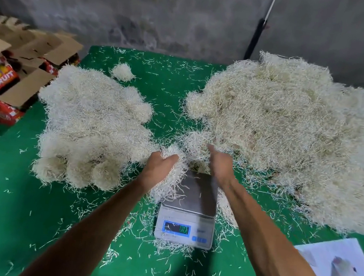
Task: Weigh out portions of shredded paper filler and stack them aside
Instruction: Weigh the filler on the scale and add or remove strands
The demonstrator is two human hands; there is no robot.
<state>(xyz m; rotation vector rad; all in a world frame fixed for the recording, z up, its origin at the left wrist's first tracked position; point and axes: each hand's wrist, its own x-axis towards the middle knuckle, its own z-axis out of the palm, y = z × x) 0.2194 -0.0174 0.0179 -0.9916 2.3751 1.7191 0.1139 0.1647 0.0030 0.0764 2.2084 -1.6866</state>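
Observation:
A small digital scale (192, 206) with a steel pan and a lit display stands on the green table, near the front middle. My left hand (160, 165) grips a wad of shredded paper (170, 182) just above the pan's left edge. My right hand (219, 163) hovers over the pan's far right corner, fingers fairly straight and blurred, reaching toward the big loose heap of shredded paper (292, 134) on the right. Weighed portions lie bunched in a pile of rounded clumps (90, 125) on the left. One small clump (123, 72) sits apart behind them.
The green table (15, 220) is littered with stray paper strands. Open cardboard fruit boxes (3, 82) stand off the left edge. A white printed sheet (341, 274) lies at the front right corner. A grey wall and a dark pole (255, 36) are behind.

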